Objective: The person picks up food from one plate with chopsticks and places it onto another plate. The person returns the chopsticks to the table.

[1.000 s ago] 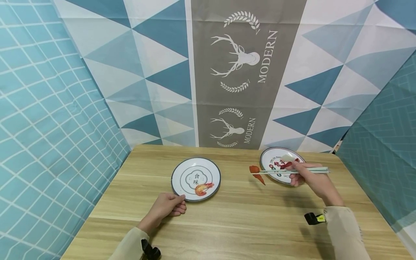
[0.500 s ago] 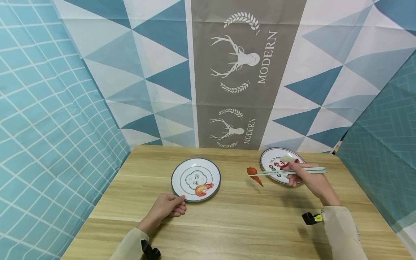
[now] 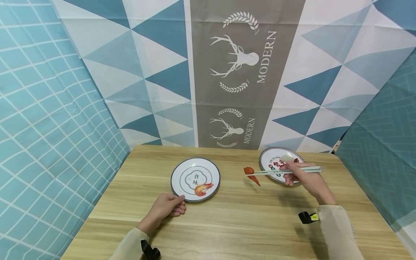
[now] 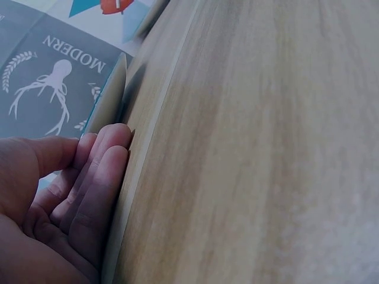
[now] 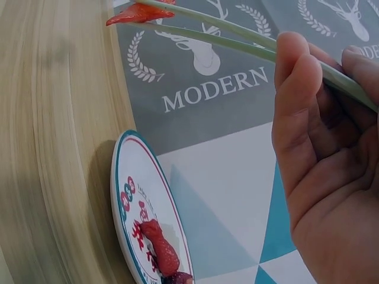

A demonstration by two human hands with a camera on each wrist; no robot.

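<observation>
My left hand pinches the near rim of a white, dark-rimmed plate between thumb and curled fingers. That plate's edge shows thinly in the left wrist view. A cooked shrimp lies on its lower right part. Pale green chopsticks are held in my right hand, pointing left. Their tips clasp a red-orange food piece, raised over the table between the two plates. Behind my right hand is a second white plate, partly hidden in the head view.
A dark red food piece and a pale piece lie on the right plate. The wooden table meets a patterned cloth backdrop at the back. Blue cloth walls flank it.
My right hand has moved slightly left, carrying the chopsticks and the red-orange food piece toward the left plate. My left hand and both plates have stayed in place.
</observation>
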